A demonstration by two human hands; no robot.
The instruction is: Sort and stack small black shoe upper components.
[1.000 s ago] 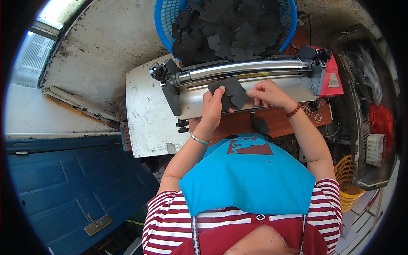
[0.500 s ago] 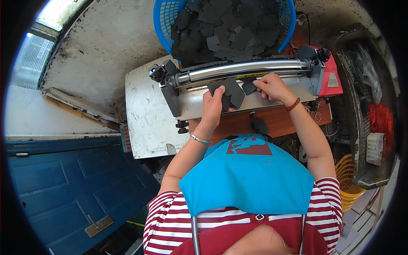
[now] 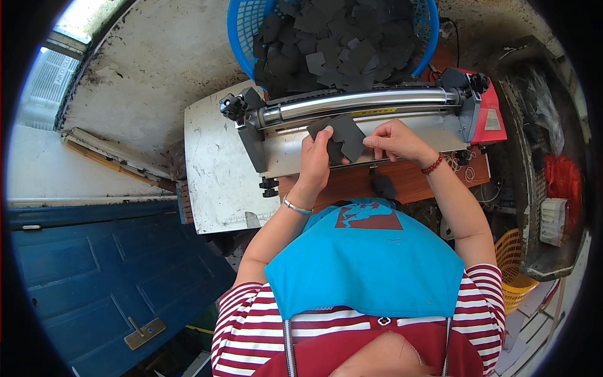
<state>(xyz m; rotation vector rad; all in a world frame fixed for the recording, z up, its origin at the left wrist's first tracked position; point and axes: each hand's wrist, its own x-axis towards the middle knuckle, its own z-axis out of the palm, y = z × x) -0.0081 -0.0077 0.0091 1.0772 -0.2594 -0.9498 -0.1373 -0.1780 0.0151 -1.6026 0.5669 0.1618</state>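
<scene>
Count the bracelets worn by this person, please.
2: a silver bangle on the left wrist and a red beaded bracelet on the right wrist. No others show.

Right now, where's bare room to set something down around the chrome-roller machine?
Largest: the scuffed white tabletop, outboard of the left black metal end bracket. Smaller: the flat silver metal bed between that bracket and the left hand. Crowded: mid-bed, with dark grey flat pieces and the right hand; beyond the roller, the round blue plastic basket is heaped.
</scene>
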